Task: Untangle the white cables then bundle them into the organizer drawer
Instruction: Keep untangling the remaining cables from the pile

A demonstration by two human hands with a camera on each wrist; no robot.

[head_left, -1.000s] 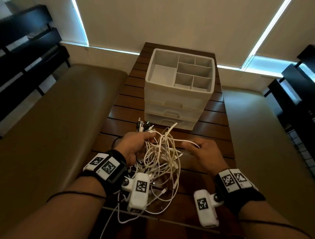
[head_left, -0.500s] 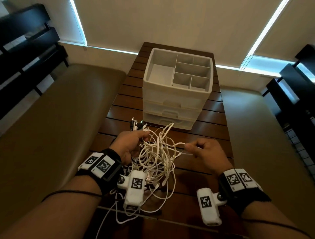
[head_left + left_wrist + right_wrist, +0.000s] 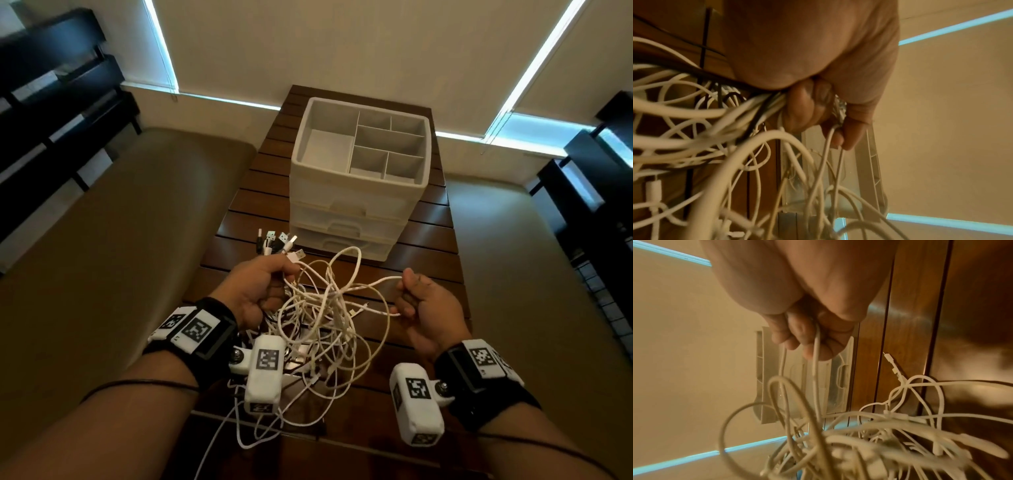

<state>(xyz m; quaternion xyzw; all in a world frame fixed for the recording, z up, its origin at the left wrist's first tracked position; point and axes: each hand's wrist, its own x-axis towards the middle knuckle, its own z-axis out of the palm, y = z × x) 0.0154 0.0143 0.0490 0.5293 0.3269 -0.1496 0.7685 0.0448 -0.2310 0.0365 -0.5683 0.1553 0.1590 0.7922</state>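
A tangle of white cables hangs between my hands over the near end of the wooden table. My left hand grips a bunch of cable ends, whose USB plugs stick out beyond the fingers; the left wrist view shows the fingers curled round several strands. My right hand pinches one loop of cable and holds it out to the right. The white organizer stands farther back, its drawers shut and its divided top tray bare.
Padded tan benches flank the table on both sides. Dark slatted furniture stands at the far left and far right. Loose cable loops trail over the table's near edge.
My right hand has drawn its cable loop out to the right, away from the tangle. My left hand still grips the bundle of ends, which has lifted slightly.
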